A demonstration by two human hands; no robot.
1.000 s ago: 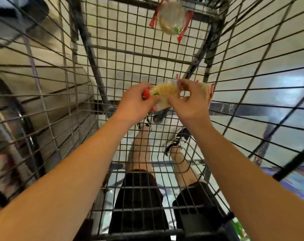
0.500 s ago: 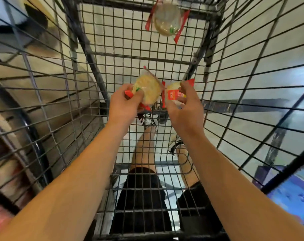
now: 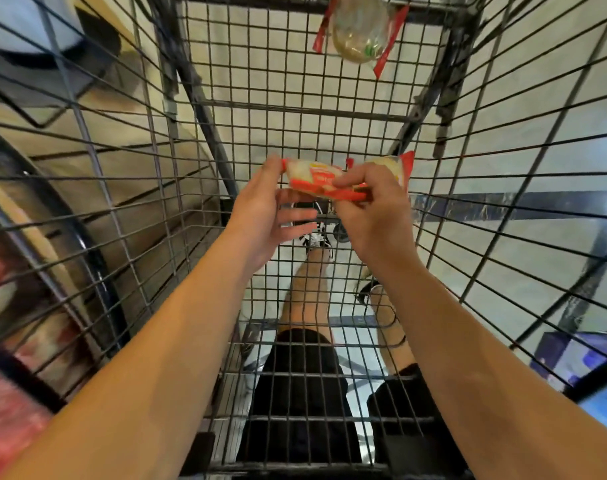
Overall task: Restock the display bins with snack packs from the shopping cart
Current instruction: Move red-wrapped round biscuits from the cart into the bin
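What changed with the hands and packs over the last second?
The two held packs came together after being apart; the right hand now pinches them, while the left hand has loosened, touching only the end. The third pack stayed at the cart's far end.

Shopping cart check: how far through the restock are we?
Nearly emptied: the wire shopping cart shows one clear red-edged snack pack lying at its far end. In hand: the right hand pinches red-and-white snack packs, the left hand steadying their end. Left: binning these and fetching the last pack.
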